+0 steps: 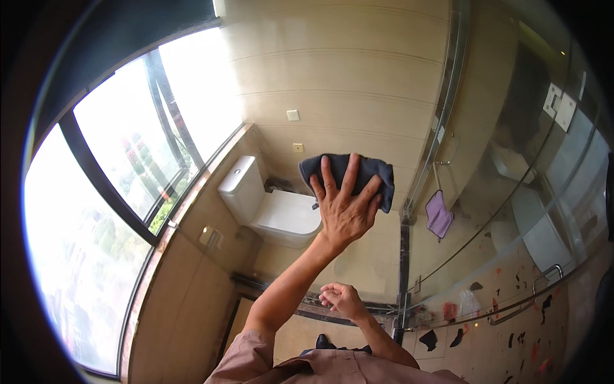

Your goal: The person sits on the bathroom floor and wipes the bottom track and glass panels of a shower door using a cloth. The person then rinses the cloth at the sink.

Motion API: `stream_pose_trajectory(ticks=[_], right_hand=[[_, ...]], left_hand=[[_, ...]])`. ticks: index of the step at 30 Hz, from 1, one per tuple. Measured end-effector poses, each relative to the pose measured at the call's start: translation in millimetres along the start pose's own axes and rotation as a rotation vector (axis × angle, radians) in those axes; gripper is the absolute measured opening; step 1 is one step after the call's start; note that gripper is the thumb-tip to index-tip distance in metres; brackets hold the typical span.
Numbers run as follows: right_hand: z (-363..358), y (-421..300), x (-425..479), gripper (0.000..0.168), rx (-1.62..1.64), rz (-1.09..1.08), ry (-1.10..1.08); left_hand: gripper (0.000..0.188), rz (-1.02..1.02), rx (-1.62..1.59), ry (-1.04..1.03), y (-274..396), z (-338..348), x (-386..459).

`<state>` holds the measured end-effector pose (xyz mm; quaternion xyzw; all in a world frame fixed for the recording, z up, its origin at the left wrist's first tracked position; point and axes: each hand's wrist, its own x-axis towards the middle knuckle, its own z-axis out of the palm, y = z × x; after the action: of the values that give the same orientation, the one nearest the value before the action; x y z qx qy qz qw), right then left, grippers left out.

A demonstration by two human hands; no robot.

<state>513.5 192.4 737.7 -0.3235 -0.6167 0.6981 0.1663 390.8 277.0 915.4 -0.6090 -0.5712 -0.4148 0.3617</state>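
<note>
A dark grey cloth [346,174] lies flat beneath the spread fingers of my left hand [346,213], which is stretched out ahead with its back towards me. It appears to press the cloth on a clear glass pane. Lower down, near my chest, my right hand [343,302] is held in the air with loosely bent fingers and nothing visible in it. Beyond the left hand stands a white toilet [288,213] with its lid down. To the right, a purple cloth [439,214] hangs at the end of a thin rod.
A large window [115,139] with a stone sill runs along the left. At the right are curved glass shower panels with a metal hinge [559,106] and a bar handle [523,300]. A dark stone kerb [352,306] crosses the floor. Dark and red scraps lie at the lower right.
</note>
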Motion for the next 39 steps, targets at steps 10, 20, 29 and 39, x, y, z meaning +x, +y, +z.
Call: stream_pose_trajectory(ticks=[10, 20, 29, 39], right_hand=[[16, 15, 13, 0.023, 0.034, -0.018, 0.092], [20, 38, 27, 0.025, 0.081, 0.003, 0.182], [44, -55, 43, 0.020, -0.074, -0.556, 0.571], [29, -31, 46, 0.020, 0.312, -0.494, 0.590]], left_hand=[[0.043, -0.022, 0.184, 0.301, -63, -28, 84], [0.026, 0.004, 0.040, -0.036, -91, 59, -210], [0.031, 0.032, -0.006, 0.026, -68, 18, -61], [0.032, 0.118, -0.010, 0.028, -30, 24, -31]])
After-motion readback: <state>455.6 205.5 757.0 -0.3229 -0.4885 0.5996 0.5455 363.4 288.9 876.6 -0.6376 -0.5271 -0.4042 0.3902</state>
